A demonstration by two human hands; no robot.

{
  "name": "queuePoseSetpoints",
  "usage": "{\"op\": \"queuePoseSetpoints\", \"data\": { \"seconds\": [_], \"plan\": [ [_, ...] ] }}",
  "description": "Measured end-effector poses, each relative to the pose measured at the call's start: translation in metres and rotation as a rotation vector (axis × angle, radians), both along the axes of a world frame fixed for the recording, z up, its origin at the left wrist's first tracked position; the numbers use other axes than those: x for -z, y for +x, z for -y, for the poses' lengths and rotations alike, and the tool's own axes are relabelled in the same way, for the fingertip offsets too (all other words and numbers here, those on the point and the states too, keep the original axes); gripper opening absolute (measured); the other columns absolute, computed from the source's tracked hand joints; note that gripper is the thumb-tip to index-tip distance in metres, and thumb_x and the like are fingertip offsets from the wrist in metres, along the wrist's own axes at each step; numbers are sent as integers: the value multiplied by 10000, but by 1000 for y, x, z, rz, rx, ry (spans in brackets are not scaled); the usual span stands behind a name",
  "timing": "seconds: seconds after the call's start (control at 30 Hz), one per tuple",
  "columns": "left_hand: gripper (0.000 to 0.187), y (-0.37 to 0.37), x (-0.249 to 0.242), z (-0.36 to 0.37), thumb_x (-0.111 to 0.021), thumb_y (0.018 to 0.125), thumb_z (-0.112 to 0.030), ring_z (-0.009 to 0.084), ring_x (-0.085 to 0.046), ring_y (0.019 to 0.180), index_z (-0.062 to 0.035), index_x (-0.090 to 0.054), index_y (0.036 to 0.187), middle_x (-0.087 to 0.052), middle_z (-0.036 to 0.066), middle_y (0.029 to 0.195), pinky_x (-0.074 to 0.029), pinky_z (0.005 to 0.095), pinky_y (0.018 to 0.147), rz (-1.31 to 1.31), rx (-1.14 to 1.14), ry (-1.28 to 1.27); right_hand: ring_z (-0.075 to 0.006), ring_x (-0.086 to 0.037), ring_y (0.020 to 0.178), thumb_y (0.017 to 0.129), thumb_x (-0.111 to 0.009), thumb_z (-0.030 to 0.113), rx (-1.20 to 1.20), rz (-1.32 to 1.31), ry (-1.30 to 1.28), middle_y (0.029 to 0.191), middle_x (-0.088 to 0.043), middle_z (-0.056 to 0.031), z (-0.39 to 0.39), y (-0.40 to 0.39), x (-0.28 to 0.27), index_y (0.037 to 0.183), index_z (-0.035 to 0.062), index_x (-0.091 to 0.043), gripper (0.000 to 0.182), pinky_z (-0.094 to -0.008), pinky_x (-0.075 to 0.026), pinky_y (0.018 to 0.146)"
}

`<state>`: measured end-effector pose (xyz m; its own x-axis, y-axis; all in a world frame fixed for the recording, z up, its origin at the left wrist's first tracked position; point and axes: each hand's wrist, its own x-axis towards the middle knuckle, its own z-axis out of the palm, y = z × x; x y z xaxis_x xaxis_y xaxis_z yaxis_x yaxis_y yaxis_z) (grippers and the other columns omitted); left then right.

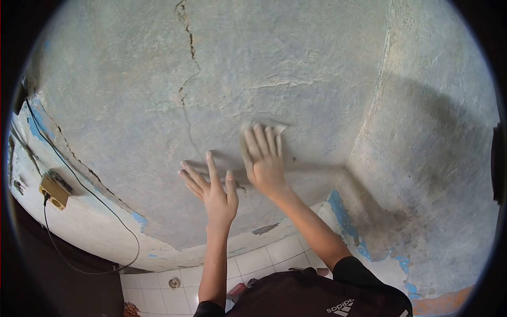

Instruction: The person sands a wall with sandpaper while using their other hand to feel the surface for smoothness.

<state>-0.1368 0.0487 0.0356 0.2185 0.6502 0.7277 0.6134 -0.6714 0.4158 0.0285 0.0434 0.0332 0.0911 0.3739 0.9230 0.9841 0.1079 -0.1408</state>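
Observation:
My right hand [265,158] lies flat against the grey, rough-plastered wall [306,58], pressing a small piece of sandpaper [281,128] to it. Only a pale corner of the sandpaper sticks out past the fingertips; the rest is hidden under the palm, and the fingers look slightly blurred. To its left, my left hand [214,195] rests its spread fingers on the same wall, holding nothing. Whitish dust coats the fingers of both hands. A thin crack [191,47] runs down the wall towards my left hand.
On the left, a yellowish power socket [54,191] with a plug and a looping black cable [105,206] hangs by the wall. The wall's corner runs down on the right, with peeling blue paint [343,216]. White floor tiles [253,260] lie below.

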Motion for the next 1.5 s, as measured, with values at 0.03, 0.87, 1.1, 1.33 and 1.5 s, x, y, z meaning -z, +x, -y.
{"op": "queuePoseSetpoints", "data": {
  "seconds": [0.03,0.87,1.1,1.33,1.5],
  "plan": [
    [616,8,0,4,-449,1078,-392,552,121,1506,-141,-290,1618,106,321,1656,-13,665,1182,-7,23,-12,-424,-395,1428,994,-523,253,-52,18,-73,1583,-419,-153,8,6,21,1548,117,-426,578,-602,-225,1180],
    [653,207,-33,55,-525,1038,-435,603,218,1459,-207,-315,1613,158,350,1632,10,758,1120,-91,21,44,-515,-199,1506,1032,-452,278,27,-169,83,1622,-292,-266,62,220,-39,1583,3,-299,635,-631,-114,1210],
    [625,219,-43,57,-548,1028,-415,578,174,1486,-247,-356,1598,76,287,1675,8,745,1135,-134,-9,110,-528,-197,1502,999,-497,247,16,-148,-72,1628,-262,-287,66,214,-14,1586,-5,-290,671,-669,-83,1194],
    [602,201,-11,59,-591,999,-351,547,-8,1523,-225,-428,1565,-167,227,1679,-60,726,1157,-93,-24,82,-466,-290,1489,1043,-429,332,-59,127,-96,1618,-330,-233,74,196,-66,1564,13,-354,616,-625,-180,1197],
    [695,173,10,52,-603,996,-327,554,27,1519,-182,-312,1610,-88,231,1692,-61,730,1151,108,33,-10,-438,-313,1485,1005,-526,342,-96,129,-77,1623,-334,-204,65,162,-59,1581,31,-322,685,-623,-218,1187]
  ]
}}
